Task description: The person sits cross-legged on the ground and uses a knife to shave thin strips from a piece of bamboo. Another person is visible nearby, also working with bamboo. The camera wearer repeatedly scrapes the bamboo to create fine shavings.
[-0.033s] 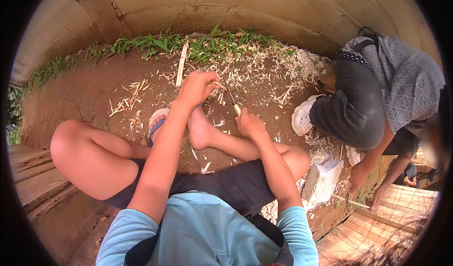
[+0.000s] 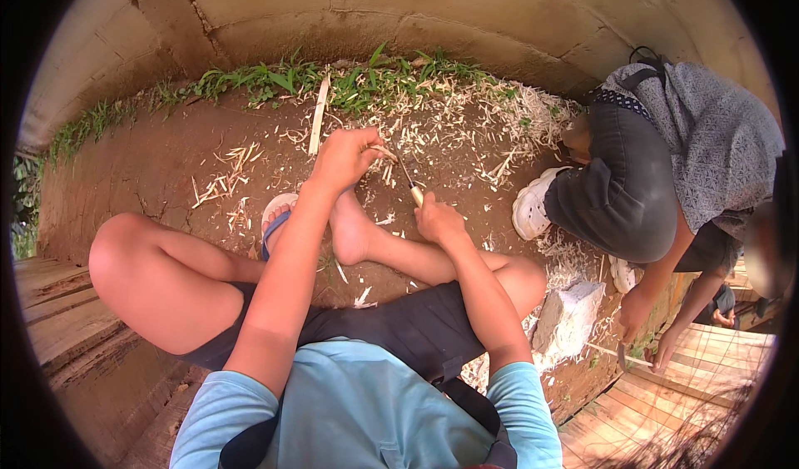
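I sit on bare dirt with my legs folded. My left hand (image 2: 343, 157) is closed around the end of a thin pale wooden sliver (image 2: 384, 151). My right hand (image 2: 437, 219) grips the pale handle of a small knife (image 2: 408, 182), whose dark blade points up toward the sliver. Both hands hover just beyond my bare foot (image 2: 349, 228), which lies beside a blue-strapped sandal (image 2: 275, 215).
Pale wood shavings (image 2: 466, 128) cover the dirt, and a long flat strip (image 2: 317, 115) lies by the grass under a concrete wall. Another person (image 2: 657, 161) crouches at the right in white shoes. A white block (image 2: 570, 319) stands near my knee. Wooden planks (image 2: 50, 311) edge the left.
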The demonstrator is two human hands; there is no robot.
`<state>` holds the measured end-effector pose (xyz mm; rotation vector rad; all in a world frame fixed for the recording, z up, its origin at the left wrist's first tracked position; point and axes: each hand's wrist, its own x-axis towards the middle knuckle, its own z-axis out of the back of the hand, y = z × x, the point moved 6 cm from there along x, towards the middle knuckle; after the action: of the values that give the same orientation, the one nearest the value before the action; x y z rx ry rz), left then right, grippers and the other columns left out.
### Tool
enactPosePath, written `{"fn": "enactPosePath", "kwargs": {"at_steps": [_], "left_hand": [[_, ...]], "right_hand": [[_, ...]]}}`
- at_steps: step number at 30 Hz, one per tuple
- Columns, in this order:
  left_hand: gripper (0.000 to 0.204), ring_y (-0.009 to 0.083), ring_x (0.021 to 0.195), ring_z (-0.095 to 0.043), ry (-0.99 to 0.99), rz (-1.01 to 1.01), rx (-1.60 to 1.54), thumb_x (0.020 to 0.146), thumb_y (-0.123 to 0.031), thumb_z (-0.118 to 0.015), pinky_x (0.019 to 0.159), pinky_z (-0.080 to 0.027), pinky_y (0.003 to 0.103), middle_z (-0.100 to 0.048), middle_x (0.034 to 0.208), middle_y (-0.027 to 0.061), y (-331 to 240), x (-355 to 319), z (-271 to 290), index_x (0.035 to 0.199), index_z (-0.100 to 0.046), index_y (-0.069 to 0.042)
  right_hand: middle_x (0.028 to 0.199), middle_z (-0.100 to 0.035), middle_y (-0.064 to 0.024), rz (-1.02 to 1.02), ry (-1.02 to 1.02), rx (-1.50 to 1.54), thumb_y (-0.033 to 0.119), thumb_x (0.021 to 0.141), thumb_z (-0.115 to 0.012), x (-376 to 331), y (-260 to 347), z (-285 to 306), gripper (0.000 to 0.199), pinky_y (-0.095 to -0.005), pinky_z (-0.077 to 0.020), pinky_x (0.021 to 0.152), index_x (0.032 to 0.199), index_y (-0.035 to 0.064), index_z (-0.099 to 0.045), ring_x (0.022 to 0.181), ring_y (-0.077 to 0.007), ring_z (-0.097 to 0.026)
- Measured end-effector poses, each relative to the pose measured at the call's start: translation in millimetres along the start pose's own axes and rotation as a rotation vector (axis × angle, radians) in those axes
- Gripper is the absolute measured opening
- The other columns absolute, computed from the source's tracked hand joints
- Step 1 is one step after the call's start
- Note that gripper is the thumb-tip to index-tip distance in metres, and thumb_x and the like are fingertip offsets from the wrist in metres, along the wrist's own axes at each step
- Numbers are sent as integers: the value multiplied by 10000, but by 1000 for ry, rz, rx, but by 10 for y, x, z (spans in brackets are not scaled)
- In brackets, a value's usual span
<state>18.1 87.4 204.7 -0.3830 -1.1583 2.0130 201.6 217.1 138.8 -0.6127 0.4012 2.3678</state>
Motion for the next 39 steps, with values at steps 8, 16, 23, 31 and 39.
{"fn": "enactPosePath", "kwargs": {"at_steps": [8,16,23,31,39], "left_hand": [[149,366,785,-638,-110,117,79,805,-174,-711,681,-491,447,-667,811,152,147,-24,107,920,-659,-93],[137,326,704,-644,-123,-65,107,801,-148,-723,631,-482,398,-658,757,148,-7,53,-2,905,-666,-78],[160,373,755,-644,-113,-33,76,813,-177,-710,653,-499,437,-665,790,151,-5,-13,-27,926,-640,-88],[225,349,796,-658,-194,-57,-63,857,-282,-691,676,-512,418,-681,928,140,104,-82,-224,958,-661,-83],[556,163,490,-570,-207,328,-482,1035,-466,-309,501,-473,312,-613,800,116,315,-169,-504,981,-584,14]], "right_hand": [[893,-685,-230,144,-301,215,340,960,-502,-212,220,574,346,-504,-518,751,1085,20,-545,886,-411,-666],[922,-686,-238,4,-238,257,364,964,-475,-67,109,396,373,-496,-527,749,1116,26,-523,885,-415,-670],[879,-689,-239,77,-165,56,332,917,-531,18,147,231,344,-542,-516,771,1092,36,-519,866,-419,-672],[853,-679,-255,69,-192,54,341,914,-540,21,127,162,342,-560,-507,755,1079,48,-478,841,-449,-661],[895,-674,-276,55,-125,113,327,903,-560,38,132,63,345,-557,-504,785,1096,50,-491,869,-460,-655]]}}
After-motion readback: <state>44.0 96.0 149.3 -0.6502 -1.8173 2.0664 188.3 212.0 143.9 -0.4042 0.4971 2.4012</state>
